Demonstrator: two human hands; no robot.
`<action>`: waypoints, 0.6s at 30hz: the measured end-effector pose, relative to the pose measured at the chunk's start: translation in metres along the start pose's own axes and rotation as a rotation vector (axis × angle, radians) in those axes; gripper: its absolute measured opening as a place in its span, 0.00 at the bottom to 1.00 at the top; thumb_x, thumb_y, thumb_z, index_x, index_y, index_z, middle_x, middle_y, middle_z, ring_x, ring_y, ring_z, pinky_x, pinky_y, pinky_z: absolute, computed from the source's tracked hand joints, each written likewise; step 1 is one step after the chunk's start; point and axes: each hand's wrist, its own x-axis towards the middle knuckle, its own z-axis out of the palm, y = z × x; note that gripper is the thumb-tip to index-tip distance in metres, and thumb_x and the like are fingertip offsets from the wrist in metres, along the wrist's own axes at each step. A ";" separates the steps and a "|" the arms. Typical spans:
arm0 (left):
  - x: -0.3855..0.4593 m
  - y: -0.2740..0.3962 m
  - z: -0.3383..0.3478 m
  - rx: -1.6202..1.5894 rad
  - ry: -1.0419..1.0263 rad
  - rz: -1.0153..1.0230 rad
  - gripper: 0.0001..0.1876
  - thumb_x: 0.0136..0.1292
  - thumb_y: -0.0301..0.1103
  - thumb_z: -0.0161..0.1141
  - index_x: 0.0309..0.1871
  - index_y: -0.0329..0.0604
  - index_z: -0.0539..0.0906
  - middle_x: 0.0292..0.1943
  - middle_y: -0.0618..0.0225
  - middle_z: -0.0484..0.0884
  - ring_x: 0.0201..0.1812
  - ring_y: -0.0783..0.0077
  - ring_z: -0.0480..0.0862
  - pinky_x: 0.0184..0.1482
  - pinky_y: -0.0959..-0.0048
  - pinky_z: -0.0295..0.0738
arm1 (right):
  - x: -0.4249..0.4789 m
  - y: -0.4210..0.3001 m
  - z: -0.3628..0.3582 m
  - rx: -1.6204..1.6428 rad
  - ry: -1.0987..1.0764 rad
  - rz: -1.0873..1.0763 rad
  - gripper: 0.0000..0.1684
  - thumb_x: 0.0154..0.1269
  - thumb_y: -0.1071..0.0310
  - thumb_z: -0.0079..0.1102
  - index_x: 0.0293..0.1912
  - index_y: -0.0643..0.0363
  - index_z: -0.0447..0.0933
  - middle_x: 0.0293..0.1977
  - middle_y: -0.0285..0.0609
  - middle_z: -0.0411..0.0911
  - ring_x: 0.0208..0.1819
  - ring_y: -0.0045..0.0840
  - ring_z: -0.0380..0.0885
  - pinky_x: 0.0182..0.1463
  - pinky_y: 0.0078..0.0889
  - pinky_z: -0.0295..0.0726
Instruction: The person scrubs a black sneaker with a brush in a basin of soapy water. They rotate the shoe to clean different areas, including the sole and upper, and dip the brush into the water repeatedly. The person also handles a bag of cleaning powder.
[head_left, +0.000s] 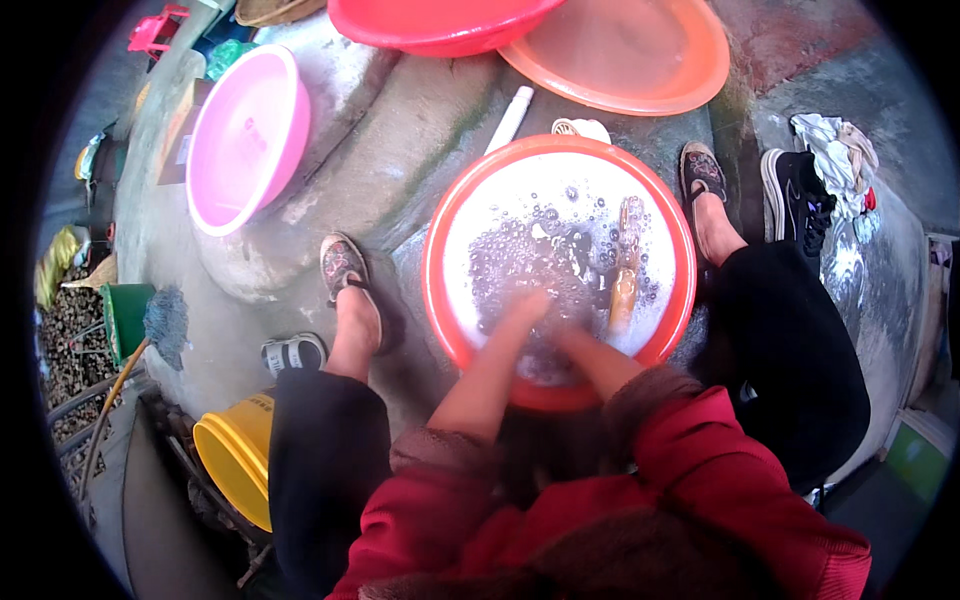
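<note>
A round orange-red plastic basin (433, 274) full of sudsy water stands on the floor between my feet. Both forearms reach into it. My left hand (529, 306) is blurred by motion, its fingers lost in the grey bubbly water (502, 262). Close by on the right, my right hand (574, 334) is also blurred and partly under the foam. Whatever the two hands touch below the surface is hidden. To their right lies a long yellow-brown object (622, 296), perhaps a brush, wet and partly covered by bubbles.
Beyond the basin are a white plastic pipe (512, 116), a red basin (450, 30) and an orange basin (637, 75). A pink basin (247, 139) stands left. A yellow bucket (236, 457) is beside my left leg. Black sneakers (799, 195) and crumpled cloths (836, 154) lie right.
</note>
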 end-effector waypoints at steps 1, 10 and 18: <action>-0.009 0.018 -0.015 -0.017 0.031 -0.012 0.36 0.69 0.62 0.40 0.67 0.40 0.70 0.64 0.43 0.71 0.68 0.45 0.68 0.70 0.55 0.59 | 0.001 0.000 -0.013 0.011 0.057 0.003 0.48 0.58 0.48 0.61 0.73 0.49 0.52 0.51 0.57 0.69 0.55 0.51 0.69 0.57 0.53 0.70; -0.076 0.043 -0.044 -0.742 0.857 0.537 0.44 0.64 0.47 0.60 0.76 0.41 0.50 0.73 0.43 0.53 0.73 0.44 0.56 0.73 0.58 0.52 | -0.043 -0.030 -0.093 0.259 0.354 -0.082 0.51 0.55 0.61 0.65 0.75 0.48 0.49 0.51 0.53 0.66 0.56 0.48 0.66 0.57 0.53 0.65; -0.152 0.070 -0.070 -0.757 0.979 0.058 0.65 0.42 0.57 0.75 0.77 0.41 0.45 0.72 0.33 0.42 0.74 0.38 0.50 0.74 0.58 0.51 | -0.107 -0.031 -0.105 0.050 0.570 -0.447 0.61 0.42 0.61 0.73 0.73 0.62 0.50 0.51 0.47 0.69 0.49 0.38 0.69 0.48 0.45 0.66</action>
